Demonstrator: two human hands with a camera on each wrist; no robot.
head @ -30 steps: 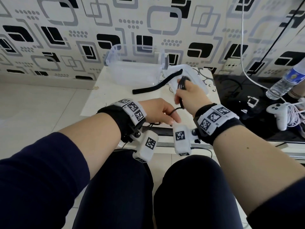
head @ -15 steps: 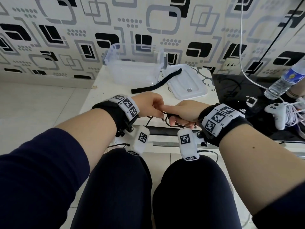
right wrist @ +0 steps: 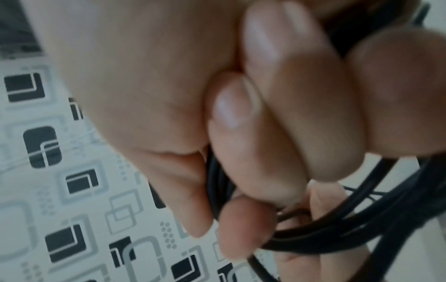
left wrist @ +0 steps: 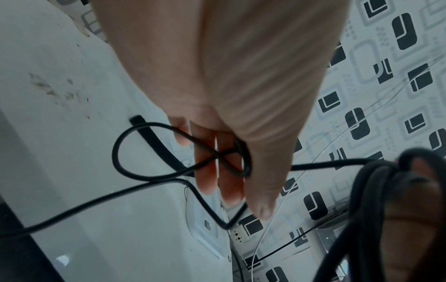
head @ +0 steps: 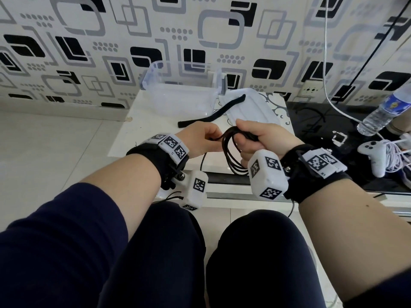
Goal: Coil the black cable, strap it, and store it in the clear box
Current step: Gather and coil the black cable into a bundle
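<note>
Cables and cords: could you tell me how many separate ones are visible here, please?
3. The black cable is held in both hands; a white cord hangs along the wall at right; another white cord is bundled by the game controller. Others may be hidden.

Black cable (head: 231,152) in both hands (seemingly coiled)

Both forearms extended forward over the knees, wrists close together. Right hand (head: 260,141) fisted, fingers (right wrist: 284,118) curled tight round black cable (head: 231,156) loops. Left hand (head: 200,141) pinching a cable strand, fingers (left wrist: 210,164) extended.
</note>
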